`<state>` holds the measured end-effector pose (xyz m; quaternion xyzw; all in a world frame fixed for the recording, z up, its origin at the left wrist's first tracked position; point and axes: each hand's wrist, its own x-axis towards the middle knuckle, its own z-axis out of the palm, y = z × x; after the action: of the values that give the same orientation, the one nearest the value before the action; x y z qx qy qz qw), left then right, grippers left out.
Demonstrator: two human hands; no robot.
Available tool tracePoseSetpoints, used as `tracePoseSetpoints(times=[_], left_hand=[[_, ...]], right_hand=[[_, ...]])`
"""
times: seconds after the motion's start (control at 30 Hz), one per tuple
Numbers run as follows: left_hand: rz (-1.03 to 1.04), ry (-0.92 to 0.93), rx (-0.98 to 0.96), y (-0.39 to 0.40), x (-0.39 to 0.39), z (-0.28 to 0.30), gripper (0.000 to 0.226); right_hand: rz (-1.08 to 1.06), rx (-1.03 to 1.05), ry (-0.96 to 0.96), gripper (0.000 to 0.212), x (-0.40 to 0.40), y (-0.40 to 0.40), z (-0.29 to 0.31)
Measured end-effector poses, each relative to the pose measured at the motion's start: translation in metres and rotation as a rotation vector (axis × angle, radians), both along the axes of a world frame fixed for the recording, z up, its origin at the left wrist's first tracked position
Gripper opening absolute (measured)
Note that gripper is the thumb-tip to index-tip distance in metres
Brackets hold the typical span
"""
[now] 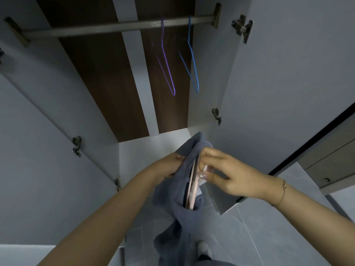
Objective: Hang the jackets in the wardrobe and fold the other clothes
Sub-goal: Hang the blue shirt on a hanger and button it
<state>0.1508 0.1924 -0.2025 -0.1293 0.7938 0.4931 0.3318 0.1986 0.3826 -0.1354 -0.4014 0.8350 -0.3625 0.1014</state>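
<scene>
Two hangers on rail: purple hanger (167,62) and blue hanger (192,58), both bare, side by side toward the right end of the metal rail (107,28).
Wardrobe: open wardrobe (92,77) with pale grey sides, dark brown back panel crossed by pale vertical strips, pale floor panel inside.
Doors: left door (38,131) and right door (278,83) swung wide, metal hinges visible along their inner edges.
Room: grey tiled floor (240,237) below, a dark-edged cabinet front at far right.
Jacket: blue-grey jacket (178,217) held up in front of the wardrobe opening, lower part drooping toward the floor; collar end gathered between both hands.
Pink hanger: pink hanger (192,187) set inside the neck opening of the jacket, lower end buried in the fabric.
Left hand: left hand (169,166) curled round the jacket's fabric at the collar, fingers partly hidden behind the cloth.
Right hand: right hand (228,171) pinching the top of the pink hanger between thumb and fingertips, a thin bracelet on the wrist.
Foot: a pale shoe visible at bottom edge, beneath the jacket.
</scene>
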Motion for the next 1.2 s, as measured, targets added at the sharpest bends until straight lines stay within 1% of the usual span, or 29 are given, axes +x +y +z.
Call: tracePoseSetpoints(times=[0.03, 0.07, 0.1, 0.13, 0.2, 0.23, 0.27, 0.3, 0.33, 0.37, 0.4, 0.43, 0.47, 0.5, 0.53, 0.57, 0.6, 0.67, 0.7, 0.77, 0.8, 0.83, 0.9, 0.97, 1.0, 1.1, 1.17, 1.2], left_hand=[[0.004, 0.059, -0.071, -0.008, 0.003, -0.003, 0.023], [0.007, 0.129, -0.102, -0.019, 0.007, -0.004, 0.029], [-0.008, 0.232, -0.089, -0.031, 0.017, -0.002, 0.034], [-0.051, 0.333, -0.034, -0.041, 0.032, 0.001, 0.039], [-0.137, 0.429, 0.089, -0.056, 0.066, 0.010, 0.063], [-0.158, 0.467, 0.086, -0.061, 0.079, 0.013, 0.076], [-0.162, 0.538, 0.021, -0.064, 0.089, 0.012, 0.085], [-0.157, 0.630, -0.110, -0.065, 0.092, 0.009, 0.090], [-0.155, 0.730, -0.274, -0.066, 0.092, 0.010, 0.090], [-0.168, 0.801, -0.449, -0.067, 0.089, 0.014, 0.082], [-0.185, 0.839, -0.601, -0.070, 0.085, 0.018, 0.070], [-0.204, 0.856, -0.686, -0.074, 0.079, 0.021, 0.056], [-0.216, 0.871, -0.684, -0.079, 0.074, 0.025, 0.042], [-0.213, 0.883, -0.599, -0.086, 0.069, 0.029, 0.033], [-0.196, 0.889, -0.459, -0.094, 0.065, 0.036, 0.027], [-0.178, 0.896, -0.312, -0.104, 0.061, 0.046, 0.024], [-0.185, 0.904, -0.202, -0.114, 0.058, 0.056, 0.022], [-0.245, 0.928, -0.101, -0.134, 0.047, 0.077, 0.023], [-0.281, 0.935, -0.079, -0.142, 0.039, 0.085, 0.023], [-0.331, 0.942, -0.037, -0.153, 0.023, 0.097, 0.019], [-0.347, 0.945, -0.016, -0.156, 0.015, 0.101, 0.018], [-0.363, 0.946, -0.005, -0.156, 0.006, 0.103, 0.017], [-0.393, 0.937, 0.000, -0.155, -0.012, 0.101, 0.016], [-0.366, 0.926, -0.017, -0.150, -0.032, 0.095, 0.018], [-0.332, 0.922, -0.025, -0.146, -0.042, 0.091, 0.022], [-0.221, 0.907, -0.041, -0.127, -0.067, 0.077, 0.040], [-0.224, 0.930, -0.130, -0.111, -0.079, 0.069, 0.052], [-0.248, 0.948, -0.181, -0.102, -0.084, 0.067, 0.054]], right_hand=[[-0.030, -0.009, -0.011, 0.019, -0.006, -0.001, 0.000], [-0.058, -0.025, -0.013, 0.019, -0.011, -0.003, 0.001], [-0.081, -0.047, -0.007, 0.018, -0.017, -0.007, 0.004], [-0.100, -0.073, 0.004, 0.016, -0.023, -0.012, 0.008], [-0.143, -0.123, 0.038, 0.016, -0.037, -0.026, 0.018], [-0.164, -0.145, 0.058, 0.017, -0.044, -0.034, 0.023], [-0.181, -0.165, 0.082, 0.017, -0.050, -0.043, 0.028], [-0.195, -0.186, 0.101, 0.017, -0.055, -0.052, 0.033], [-0.208, -0.202, 0.109, 0.017, -0.058, -0.061, 0.037], [-0.227, -0.218, 0.102, 0.016, -0.061, -0.069, 0.040], [-0.249, -0.242, 0.079, 0.016, -0.063, -0.076, 0.042], [-0.276, -0.281, 0.044, 0.016, -0.064, -0.082, 0.045], [-0.305, -0.330, 0.005, 0.015, -0.065, -0.085, 0.047], [-0.329, -0.375, -0.026, 0.015, -0.067, -0.086, 0.050], [-0.336, -0.402, -0.042, 0.016, -0.068, -0.084, 0.054], [-0.323, -0.402, -0.040, 0.021, -0.070, -0.078, 0.058], [-0.300, -0.369, -0.029, 0.032, -0.072, -0.070, 0.063], [-0.264, -0.218, -0.046, 0.056, -0.076, -0.044, 0.067], [-0.242, -0.134, -0.085, 0.064, -0.075, -0.032, 0.065], [-0.186, -0.058, -0.188, 0.069, -0.070, -0.018, 0.057], [-0.183, -0.052, -0.204, 0.068, -0.066, -0.016, 0.050], [-0.203, -0.049, -0.174, 0.063, -0.063, -0.017, 0.044], [-0.284, -0.041, -0.034, 0.041, -0.056, -0.022, 0.030], [-0.377, -0.092, 0.041, 0.021, -0.048, -0.027, 0.021], [-0.440, -0.123, 0.056, 0.017, -0.044, -0.028, 0.018], [-0.641, -0.126, 0.096, 0.022, -0.036, -0.019, 0.012], [-0.765, -0.056, 0.115, 0.018, -0.037, -0.009, 0.011], [-0.820, -0.006, 0.124, 0.016, -0.039, -0.003, 0.011]])
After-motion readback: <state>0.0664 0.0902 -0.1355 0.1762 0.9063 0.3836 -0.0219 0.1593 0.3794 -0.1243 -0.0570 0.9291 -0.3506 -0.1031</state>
